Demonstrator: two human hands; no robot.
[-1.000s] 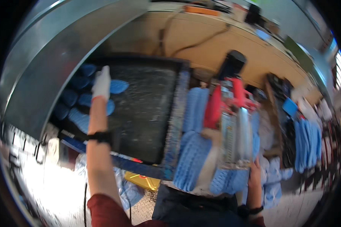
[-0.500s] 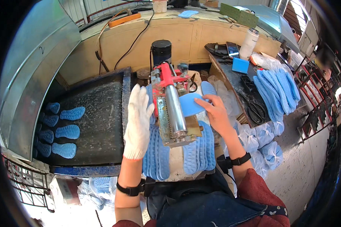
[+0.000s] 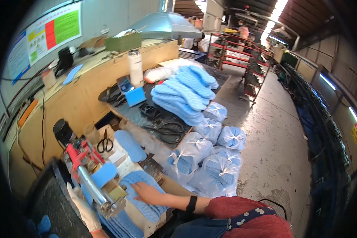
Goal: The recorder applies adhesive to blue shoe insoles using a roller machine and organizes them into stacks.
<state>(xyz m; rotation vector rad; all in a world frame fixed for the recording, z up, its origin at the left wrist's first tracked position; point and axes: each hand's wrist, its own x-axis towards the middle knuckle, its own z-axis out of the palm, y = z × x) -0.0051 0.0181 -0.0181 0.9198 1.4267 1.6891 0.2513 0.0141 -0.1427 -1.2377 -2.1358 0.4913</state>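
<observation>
My left hand [image 3: 83, 208], in a white knitted glove, is beside the machine's metal roller [image 3: 93, 186], fingers stretched upward with nothing in them. My bare right hand [image 3: 148, 193] rests on a row of textured blue insoles [image 3: 146, 208] right of the machine, its fingers apart. One smooth blue insole [image 3: 104, 174] sticks out from the roller's right side, touched by neither hand. More blue insoles [image 3: 125, 224] lie below the roller, partly hidden by it. Beyond my right hand another blue insole stack [image 3: 130, 146] lies near black-handled scissors [image 3: 105, 143].
A dark side table [image 3: 135, 113] carries a pile of blue insoles [image 3: 186, 93], large black shears [image 3: 169, 130], a blue box [image 3: 135, 96] and a white bottle [image 3: 135, 68]. Tied clear bags of insoles [image 3: 218, 168] sit on the floor. A red rack [image 3: 246, 63] stands farther off.
The view has swung right. My right hand has let go of the blue insole at the roller and moved onto the stack beside the machine. My left hand stays beside the roller.
</observation>
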